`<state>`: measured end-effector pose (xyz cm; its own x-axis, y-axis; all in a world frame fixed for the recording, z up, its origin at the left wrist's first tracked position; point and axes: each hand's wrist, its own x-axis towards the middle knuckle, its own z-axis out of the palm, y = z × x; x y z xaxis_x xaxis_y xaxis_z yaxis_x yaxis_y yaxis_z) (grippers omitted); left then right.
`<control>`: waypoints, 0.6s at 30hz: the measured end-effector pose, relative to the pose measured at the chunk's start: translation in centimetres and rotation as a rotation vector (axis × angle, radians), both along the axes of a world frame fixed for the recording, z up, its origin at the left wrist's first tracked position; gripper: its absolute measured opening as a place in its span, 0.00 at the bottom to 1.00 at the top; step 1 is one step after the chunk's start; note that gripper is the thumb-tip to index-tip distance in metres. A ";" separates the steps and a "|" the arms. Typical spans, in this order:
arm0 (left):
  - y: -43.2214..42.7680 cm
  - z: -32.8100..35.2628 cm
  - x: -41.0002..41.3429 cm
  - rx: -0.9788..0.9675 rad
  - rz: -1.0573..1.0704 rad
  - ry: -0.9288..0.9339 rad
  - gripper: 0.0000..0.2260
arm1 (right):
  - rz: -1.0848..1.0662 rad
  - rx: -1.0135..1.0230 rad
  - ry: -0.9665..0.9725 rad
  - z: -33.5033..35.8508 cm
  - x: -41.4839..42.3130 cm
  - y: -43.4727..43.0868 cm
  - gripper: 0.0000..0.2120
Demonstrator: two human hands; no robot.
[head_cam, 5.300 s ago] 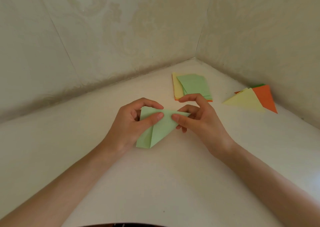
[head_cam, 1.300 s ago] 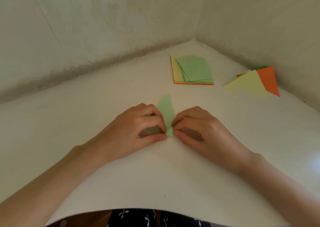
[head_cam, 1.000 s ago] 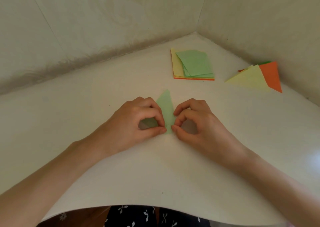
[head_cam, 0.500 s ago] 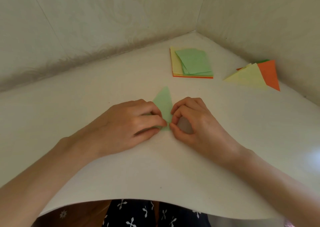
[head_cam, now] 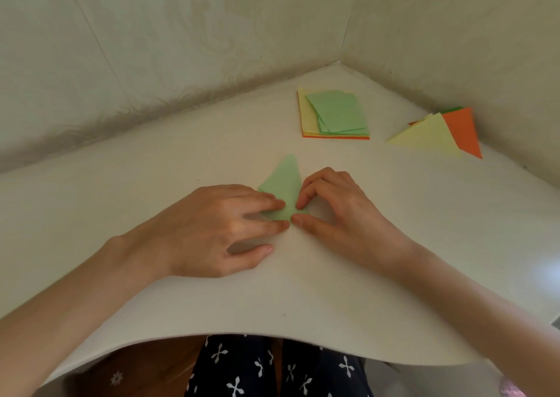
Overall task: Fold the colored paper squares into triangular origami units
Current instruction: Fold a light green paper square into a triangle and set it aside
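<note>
A light green folded paper (head_cam: 285, 184) lies on the white table (head_cam: 181, 166), its narrow point aimed away from me. My left hand (head_cam: 218, 227) lies flat beside it, and its straight fingers press down the paper's lower left part. My right hand (head_cam: 342, 212) is curled at the paper's lower right corner. Its index fingertip and thumb tip pinch that corner against the table. The left fingers cover the paper's lower left edge.
A stack of paper squares (head_cam: 336, 115), green on top of yellow and orange, sits at the back near the wall corner. Folded triangles, a yellow one (head_cam: 427, 136) over an orange one (head_cam: 463, 130), lie at the right by the wall. The table's curved front edge (head_cam: 272, 333) is close to my lap.
My left hand has gone from a curled pinch to flat fingers pressing the green paper. The right hand stays curled at the paper's corner. The paper lies flatter than five seconds ago.
</note>
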<state>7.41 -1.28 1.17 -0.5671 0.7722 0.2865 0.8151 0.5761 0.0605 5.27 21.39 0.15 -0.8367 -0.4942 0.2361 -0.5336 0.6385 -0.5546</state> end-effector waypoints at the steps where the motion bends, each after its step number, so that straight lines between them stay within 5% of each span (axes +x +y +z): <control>1: 0.0 0.0 0.0 0.007 -0.002 0.003 0.15 | -0.002 0.003 -0.008 0.0 0.0 0.0 0.10; 10: -0.5 -0.6 0.2 0.154 0.036 -0.017 0.13 | 0.135 -0.003 -0.149 0.8 -0.5 0.9 0.14; 15: -0.5 -1.1 -1.1 0.420 0.111 -0.347 0.16 | 0.183 -0.005 -0.008 0.7 0.0 1.0 0.10; 18: -0.5 -1.2 -1.4 0.448 0.122 -0.331 0.15 | 0.195 0.033 0.065 0.8 0.5 0.7 0.16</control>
